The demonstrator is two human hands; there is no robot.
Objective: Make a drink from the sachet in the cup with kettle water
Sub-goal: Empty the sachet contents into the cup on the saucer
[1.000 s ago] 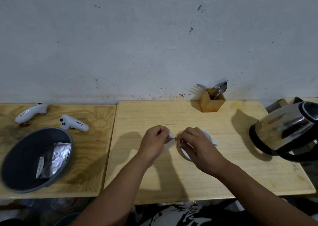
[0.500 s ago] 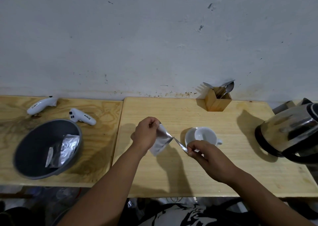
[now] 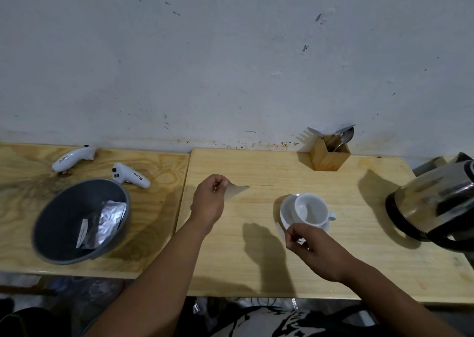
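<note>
My left hand (image 3: 209, 202) pinches the sachet (image 3: 235, 192), which is blurred by motion and held above the light wooden table (image 3: 256, 259), left of the cup. The white cup (image 3: 310, 209) is empty and rests on a white saucer (image 3: 285, 212), its handle pointing right. Just in front of the saucer, my right hand (image 3: 309, 245) has its fingers closed on a thin pale strip (image 3: 279, 228) that looks like the torn sachet top. A steel kettle (image 3: 436, 203) with a black base and handle is at the right edge.
A wooden cutlery holder (image 3: 329, 154) with spoons and a fork stands against the wall. On the left table sit a grey bowl (image 3: 56, 234) holding foil sachets (image 3: 107, 218) and two white controllers (image 3: 74, 156) (image 3: 130, 175).
My hands have pulled apart, tearing the strip off the sachet. The left hand moved up and left with the sachet; the right hand moved right, in front of the cup.
</note>
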